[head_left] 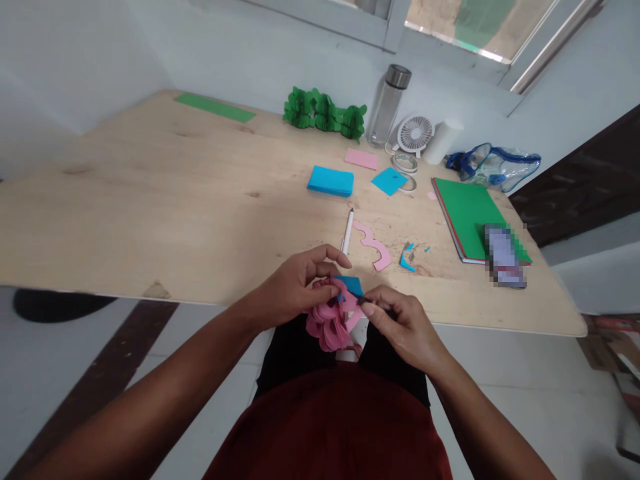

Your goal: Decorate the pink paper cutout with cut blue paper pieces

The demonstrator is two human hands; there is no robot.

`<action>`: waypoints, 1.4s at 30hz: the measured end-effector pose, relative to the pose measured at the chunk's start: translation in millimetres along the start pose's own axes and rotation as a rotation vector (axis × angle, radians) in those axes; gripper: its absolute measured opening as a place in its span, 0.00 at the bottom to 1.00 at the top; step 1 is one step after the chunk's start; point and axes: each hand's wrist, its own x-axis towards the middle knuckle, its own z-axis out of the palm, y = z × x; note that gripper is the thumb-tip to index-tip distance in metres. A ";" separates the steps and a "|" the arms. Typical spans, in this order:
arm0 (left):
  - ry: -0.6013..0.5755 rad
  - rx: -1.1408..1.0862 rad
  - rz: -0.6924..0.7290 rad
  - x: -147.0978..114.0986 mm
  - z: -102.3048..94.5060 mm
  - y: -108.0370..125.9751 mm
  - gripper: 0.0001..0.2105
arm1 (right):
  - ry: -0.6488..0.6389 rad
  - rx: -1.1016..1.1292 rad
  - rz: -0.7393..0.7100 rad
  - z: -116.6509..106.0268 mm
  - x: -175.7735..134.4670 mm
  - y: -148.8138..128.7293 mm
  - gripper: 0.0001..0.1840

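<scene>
At the table's front edge, my left hand (300, 283) pinches a pink layered paper cutout (327, 327) with scalloped edges, its index finger raised. A piece of blue paper (351, 285) shows just behind the pink layers, between my hands. My right hand (403, 323) is closed on a small dark tool (362, 301), mostly hidden by the fingers. The tool's tip meets the pink and blue paper. Beyond my left fingers lies a white pen (349, 230) with a dark tip, beside a curvy pink paper offcut (373, 247). Blue scraps (407, 260) lie to the right.
A blue paper stack (330, 181), tape rolls (404, 162) and a green folder (467, 213) with a blurred-out object on it lie on the table (165, 220). Along the wall stand green paper decorations (325, 112), a bottle (387, 110) and a small fan (416, 133).
</scene>
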 end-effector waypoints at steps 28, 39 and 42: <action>-0.018 0.020 0.024 -1.6 -0.7 5.4 0.13 | 0.014 -0.098 -0.024 -8.8 -1.2 -5.3 0.11; -0.019 0.022 0.028 -2.1 -1.2 7.4 0.13 | -0.008 -0.055 0.005 -7.8 -2.8 -7.7 0.12; -0.015 0.032 0.032 -2.1 -1.6 6.7 0.13 | -0.011 -0.059 0.013 -8.4 -3.3 -8.6 0.12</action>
